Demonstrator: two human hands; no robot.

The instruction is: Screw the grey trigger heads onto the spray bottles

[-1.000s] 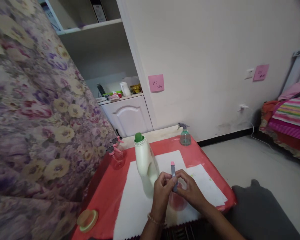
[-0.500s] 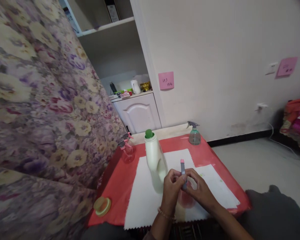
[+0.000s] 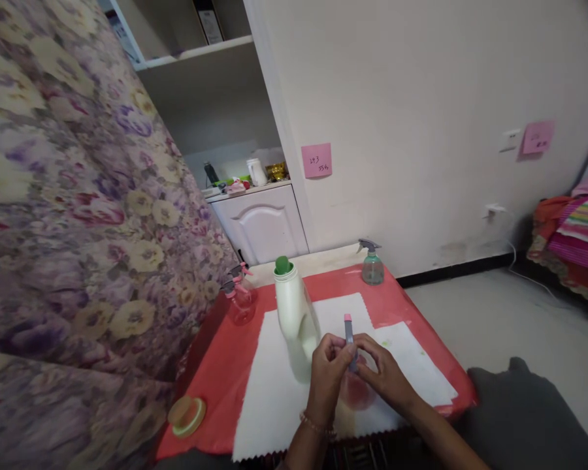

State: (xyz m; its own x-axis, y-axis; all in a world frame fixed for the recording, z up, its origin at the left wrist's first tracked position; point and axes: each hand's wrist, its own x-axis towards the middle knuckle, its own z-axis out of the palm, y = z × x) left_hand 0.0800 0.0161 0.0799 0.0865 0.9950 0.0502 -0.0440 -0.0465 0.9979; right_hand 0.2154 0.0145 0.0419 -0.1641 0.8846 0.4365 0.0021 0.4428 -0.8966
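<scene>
Both my hands meet over the front of the white cloth (image 3: 259, 391). Between the fingers of my left hand (image 3: 327, 369) and my right hand (image 3: 383, 371) is a slim grey spray head (image 3: 349, 331) with a pink tip, pinched from both sides. Directly below it stands a see-through pinkish bottle (image 3: 357, 393), partly covered by my fingers; whether the two are joined cannot be seen. Just left of my hands, a tall pale green detergent jug (image 3: 294, 313) stands upright, with a green piece (image 3: 282, 264) at its mouth.
A yellowish cap (image 3: 187, 416) lies at the red table's (image 3: 215, 398) left front. Pink spray bottles (image 3: 241, 308) stand at the back left, and a green-tinted spray bottle (image 3: 373, 269) at the back right. A floral curtain (image 3: 93, 261) hangs along the left.
The camera has turned slightly right, so everything sits further left in view. My hands keep the same pinch on the spray head; the jug and bottles stay in place.
</scene>
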